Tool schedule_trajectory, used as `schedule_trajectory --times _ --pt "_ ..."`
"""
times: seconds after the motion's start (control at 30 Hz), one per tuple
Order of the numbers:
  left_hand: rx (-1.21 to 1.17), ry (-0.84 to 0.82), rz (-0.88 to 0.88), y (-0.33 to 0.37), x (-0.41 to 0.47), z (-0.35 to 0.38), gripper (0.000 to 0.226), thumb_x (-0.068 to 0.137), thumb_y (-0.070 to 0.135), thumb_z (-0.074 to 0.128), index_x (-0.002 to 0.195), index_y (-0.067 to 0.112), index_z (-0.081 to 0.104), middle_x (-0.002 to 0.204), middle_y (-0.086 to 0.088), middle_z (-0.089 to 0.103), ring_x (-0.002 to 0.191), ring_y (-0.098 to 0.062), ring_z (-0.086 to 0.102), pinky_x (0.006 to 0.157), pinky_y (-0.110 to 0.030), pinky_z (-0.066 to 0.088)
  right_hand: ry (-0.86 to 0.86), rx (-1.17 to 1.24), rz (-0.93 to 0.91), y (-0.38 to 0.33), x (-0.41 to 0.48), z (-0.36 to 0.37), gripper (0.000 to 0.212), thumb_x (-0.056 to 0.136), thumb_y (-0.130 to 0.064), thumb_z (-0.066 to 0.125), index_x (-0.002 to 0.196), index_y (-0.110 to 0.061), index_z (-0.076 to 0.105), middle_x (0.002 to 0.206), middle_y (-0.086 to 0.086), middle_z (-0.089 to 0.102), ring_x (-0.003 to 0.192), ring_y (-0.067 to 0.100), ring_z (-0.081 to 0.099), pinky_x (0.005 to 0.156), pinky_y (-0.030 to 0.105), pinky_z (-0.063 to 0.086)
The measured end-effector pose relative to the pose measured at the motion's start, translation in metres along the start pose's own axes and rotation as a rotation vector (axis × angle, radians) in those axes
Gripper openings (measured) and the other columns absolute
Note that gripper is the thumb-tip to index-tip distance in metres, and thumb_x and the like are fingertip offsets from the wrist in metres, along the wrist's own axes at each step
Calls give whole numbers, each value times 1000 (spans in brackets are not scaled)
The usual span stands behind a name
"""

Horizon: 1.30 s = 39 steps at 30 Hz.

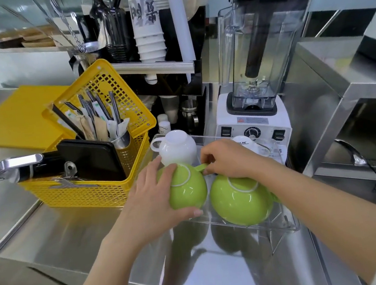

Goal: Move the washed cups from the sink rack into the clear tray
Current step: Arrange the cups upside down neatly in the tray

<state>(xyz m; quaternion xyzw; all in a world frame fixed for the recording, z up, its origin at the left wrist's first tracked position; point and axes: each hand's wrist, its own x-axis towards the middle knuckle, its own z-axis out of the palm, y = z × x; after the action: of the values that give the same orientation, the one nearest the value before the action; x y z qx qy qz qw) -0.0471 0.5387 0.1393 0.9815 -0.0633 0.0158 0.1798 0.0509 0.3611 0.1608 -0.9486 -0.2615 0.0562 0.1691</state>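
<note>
Head-worn view, angled down, close over steel counter [80, 236]

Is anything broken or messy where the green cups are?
Nothing looks broken or spilled. Both green cups sit upside down in the clear tray: the left hand and right hand hold the left green cup, beside the right green cup. The yellow basket's lid is tipped open, which seems deliberate.

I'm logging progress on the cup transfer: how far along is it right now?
Done: three upside-down cups already sit in the clear tray: a white cup at the back left, another white cup at the back right, and a green cup at the front right. In hand: the left hand and right hand are setting a second green cup in beside it. Left: unclear, since the sink rack isn't in view.
</note>
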Motion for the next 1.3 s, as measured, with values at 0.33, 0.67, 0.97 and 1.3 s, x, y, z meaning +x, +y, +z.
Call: schedule_trajectory --times 0.33,0.67,0.97,1.3 --pt "-263 49 -27 -8 -2 -9 99 62 42 80 139 24 21 141 5 29 125 -12 35 100 -28 32 -6 70 -82 -8 -12 -9 19 75 -29 72 72 -21 54 76 -5 55 78 18 52 72 36 45" --pt "-401 -178 -26 -29 6 -29 97 65 23 82 139 38 21 134 18 30 121 -8 35 97 -27 31 -11 151 -55 -18 -25 -8 20 73 -33 72 75 -16 61 66 -11 51 71 17 52 70 36 46" --pt "-380 -255 42 -33 12 -33 93 69 19 79 138 39 21 135 24 24 122 0 29 96 -17 24 -44 165 -16 -17 -28 2 23 73 -35 72 76 -15 63 68 -7 55 70 16 52 70 37 48" --pt "-360 -224 26 -36 13 -35 95 65 24 82 138 40 23 136 22 27 121 -2 32 95 -19 27 -63 59 -39 -16 -27 6 21 80 -41 65 79 -21 59 72 -6 53 73 19 51 61 30 36"
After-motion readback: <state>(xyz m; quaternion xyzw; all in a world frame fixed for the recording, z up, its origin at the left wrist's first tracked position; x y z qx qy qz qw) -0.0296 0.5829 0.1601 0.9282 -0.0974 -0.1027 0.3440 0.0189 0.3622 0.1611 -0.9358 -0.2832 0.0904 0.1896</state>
